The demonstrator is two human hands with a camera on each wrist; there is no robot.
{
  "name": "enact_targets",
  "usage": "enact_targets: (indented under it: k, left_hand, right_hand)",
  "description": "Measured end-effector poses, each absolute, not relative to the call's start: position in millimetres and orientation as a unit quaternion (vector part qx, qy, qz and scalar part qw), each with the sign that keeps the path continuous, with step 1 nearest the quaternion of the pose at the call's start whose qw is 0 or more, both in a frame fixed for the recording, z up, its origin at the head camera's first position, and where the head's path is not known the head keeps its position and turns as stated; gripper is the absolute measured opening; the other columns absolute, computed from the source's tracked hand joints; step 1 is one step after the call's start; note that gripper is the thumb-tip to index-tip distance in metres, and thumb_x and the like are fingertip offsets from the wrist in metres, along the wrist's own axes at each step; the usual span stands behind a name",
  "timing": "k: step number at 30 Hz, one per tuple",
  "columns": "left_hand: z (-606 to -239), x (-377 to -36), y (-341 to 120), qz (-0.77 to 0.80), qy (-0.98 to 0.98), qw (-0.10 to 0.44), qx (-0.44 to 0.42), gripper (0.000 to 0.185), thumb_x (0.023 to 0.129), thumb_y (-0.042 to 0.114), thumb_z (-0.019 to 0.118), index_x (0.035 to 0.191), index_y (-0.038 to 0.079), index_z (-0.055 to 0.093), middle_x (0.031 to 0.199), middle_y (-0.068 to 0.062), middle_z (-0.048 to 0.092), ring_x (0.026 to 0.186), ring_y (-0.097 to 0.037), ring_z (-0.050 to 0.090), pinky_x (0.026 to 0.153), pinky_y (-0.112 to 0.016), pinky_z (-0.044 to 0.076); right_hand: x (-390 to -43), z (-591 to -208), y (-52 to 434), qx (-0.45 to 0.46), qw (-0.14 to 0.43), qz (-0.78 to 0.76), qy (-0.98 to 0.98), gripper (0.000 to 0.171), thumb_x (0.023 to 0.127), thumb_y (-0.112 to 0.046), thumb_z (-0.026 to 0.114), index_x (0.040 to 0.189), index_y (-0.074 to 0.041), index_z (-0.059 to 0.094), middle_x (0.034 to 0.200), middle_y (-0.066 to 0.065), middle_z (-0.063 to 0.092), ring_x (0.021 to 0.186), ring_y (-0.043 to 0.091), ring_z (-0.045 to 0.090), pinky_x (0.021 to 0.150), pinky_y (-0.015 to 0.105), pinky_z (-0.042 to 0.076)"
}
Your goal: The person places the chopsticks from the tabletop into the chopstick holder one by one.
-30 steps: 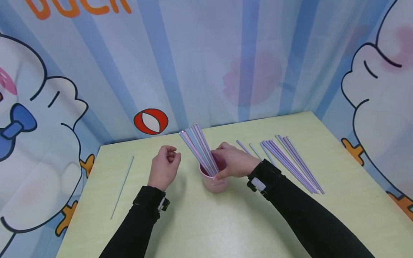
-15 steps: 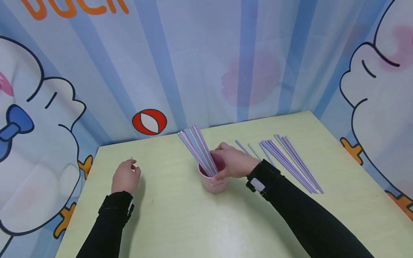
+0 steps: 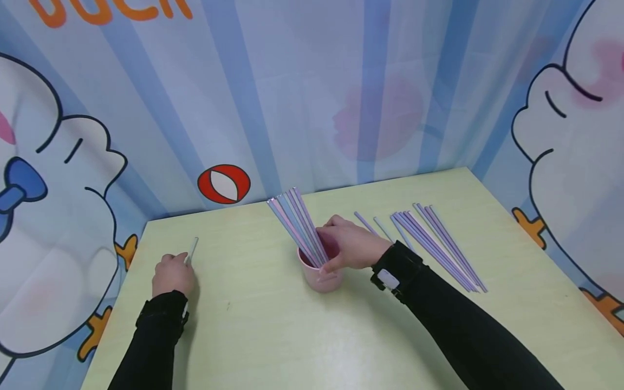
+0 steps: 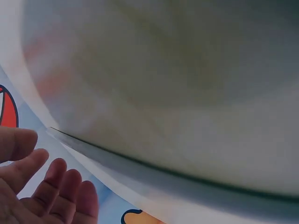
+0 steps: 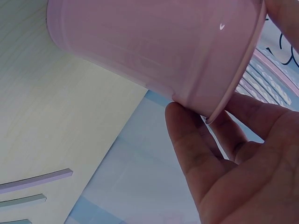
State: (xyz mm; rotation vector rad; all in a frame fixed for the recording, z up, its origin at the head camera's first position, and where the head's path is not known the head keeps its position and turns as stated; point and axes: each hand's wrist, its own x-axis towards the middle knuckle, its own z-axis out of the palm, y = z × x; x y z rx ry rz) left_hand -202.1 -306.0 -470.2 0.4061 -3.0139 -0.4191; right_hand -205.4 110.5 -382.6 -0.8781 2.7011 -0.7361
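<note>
In the head view, my right hand (image 3: 353,244) grips a pink cup (image 3: 316,280) at its rim near the middle of the table. Several pastel straws (image 3: 299,227) stand in it, leaning left. The right wrist view shows the cup (image 5: 149,42) close up, with fingers around its rim. Far to the left, my left hand (image 3: 173,276) lies over a single pale straw (image 3: 194,246); the straw's far end sticks out past the fingers and its near part is hidden. Loosely bent, the fingers (image 4: 56,186) in the left wrist view show no straw between them.
Several purple, pink and pale blue straws (image 3: 434,244) lie spread on the pale wooden table (image 3: 273,336) right of the cup, partly behind the right arm. A blue cartoon curtain (image 3: 302,108) rises along the table's back edge.
My left hand has moved left from beside the cup to the lone straw and lowered over it. The right hand and the cup stay where they were.
</note>
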Motion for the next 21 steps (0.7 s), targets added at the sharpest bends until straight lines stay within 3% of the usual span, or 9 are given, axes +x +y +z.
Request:
enact_targets:
  k: [7,12,21]
  left_hand:
    - [-468.7,-201.0,-306.3,-0.121,-0.983,-0.026,0.136,0.04,0.101,0.006,0.041,0.14,-0.003,0.045,0.121,-0.035,0.042,0.106,-0.052,0.046,0.079,-0.06,0.045]
    - [-466.9,-201.0,-307.4,-0.118,-0.984,-0.035,0.131,0.038,0.101,0.006,0.041,0.137,-0.004,0.049,0.12,-0.034,0.045,0.106,-0.053,0.049,0.079,-0.06,0.046]
    - [-465.0,-204.0,-301.3,-0.1,-0.991,-0.027,0.081,0.021,0.095,0.003,0.053,0.11,-0.007,0.064,0.099,-0.026,0.061,0.089,-0.041,0.06,0.074,-0.054,0.049]
  right_hand:
    - [-205.4,-383.1,109.9,-0.294,0.108,-0.255,0.915,0.084,0.069,-0.04,0.088,0.14,-0.014,0.052,0.116,-0.001,0.047,0.103,0.014,0.051,0.09,0.027,0.046]
    - [-206.1,-383.0,109.2,-0.294,0.108,-0.255,0.915,0.084,0.069,-0.04,0.088,0.14,-0.014,0.053,0.116,-0.001,0.047,0.103,0.013,0.051,0.09,0.027,0.046]
    - [-206.7,-384.5,109.4,-0.291,0.107,-0.25,0.918,0.083,0.069,-0.04,0.088,0.14,-0.016,0.053,0.115,-0.003,0.047,0.103,0.012,0.05,0.089,0.025,0.045]
